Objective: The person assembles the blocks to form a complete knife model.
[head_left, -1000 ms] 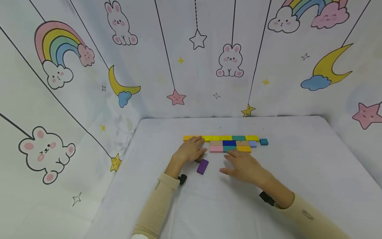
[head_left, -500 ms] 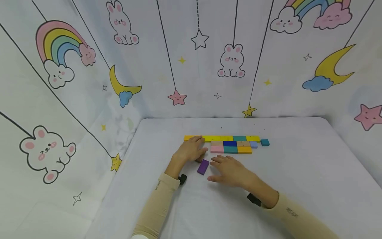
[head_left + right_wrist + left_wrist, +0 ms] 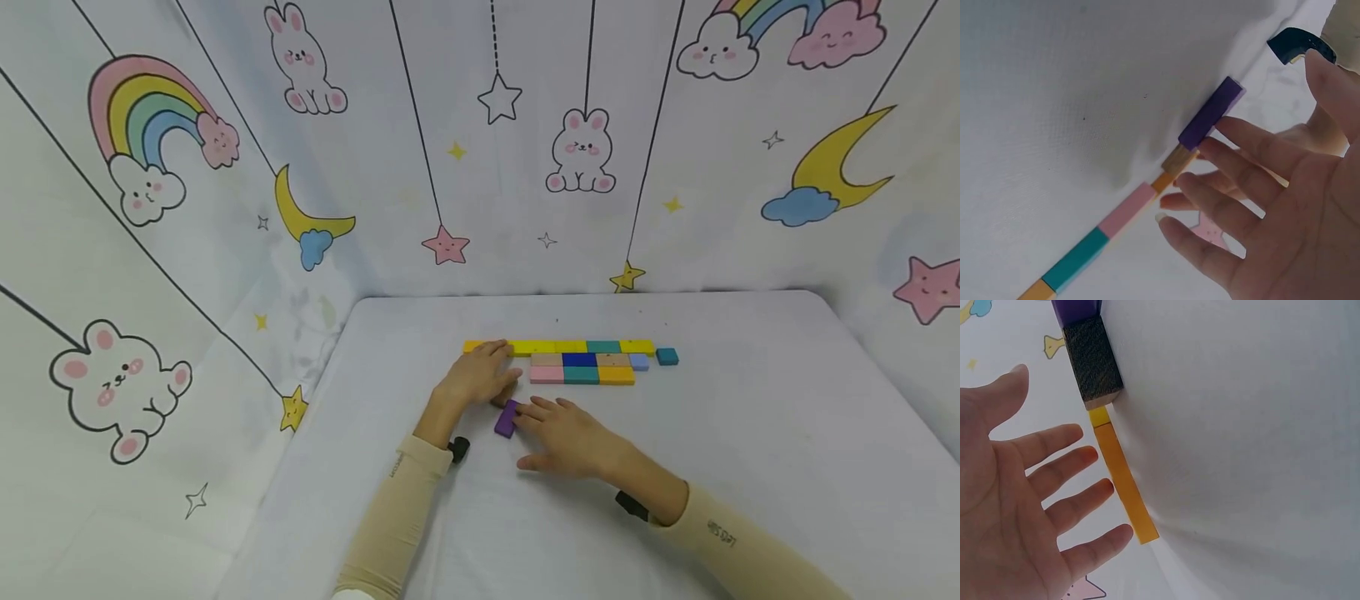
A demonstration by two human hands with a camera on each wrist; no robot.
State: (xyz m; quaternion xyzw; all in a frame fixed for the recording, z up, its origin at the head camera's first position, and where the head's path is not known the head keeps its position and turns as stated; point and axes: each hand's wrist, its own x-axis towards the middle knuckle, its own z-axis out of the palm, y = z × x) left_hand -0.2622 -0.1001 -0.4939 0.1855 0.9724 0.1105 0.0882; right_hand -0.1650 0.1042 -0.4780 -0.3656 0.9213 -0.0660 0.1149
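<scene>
My left hand [image 3: 476,377] lies low by the left end of the long back row, fingers spread and straight. It hides part of that row; in the left wrist view its fingertips are close to an orange block [image 3: 1125,481]. A dark brown block [image 3: 1092,362] sits near its thumb, mostly hidden in the head view. My right hand [image 3: 573,437] has its fingers extended at the right side of a purple block [image 3: 506,421], covering its edge. In the right wrist view the fingertips meet the edge of the purple block [image 3: 1210,115]; whether they press it, I cannot tell.
Yellow blocks [image 3: 531,347] and a teal one form the back row. In front sit two shorter rows, with a pink block [image 3: 547,376], a dark blue block [image 3: 580,360] and others. A small teal block [image 3: 667,357] stands apart at the right. White cloth [image 3: 750,433] covers the table.
My right hand has moved left and slightly toward me, from the front of the short rows to the purple block. The left hand and the blocks stay in place.
</scene>
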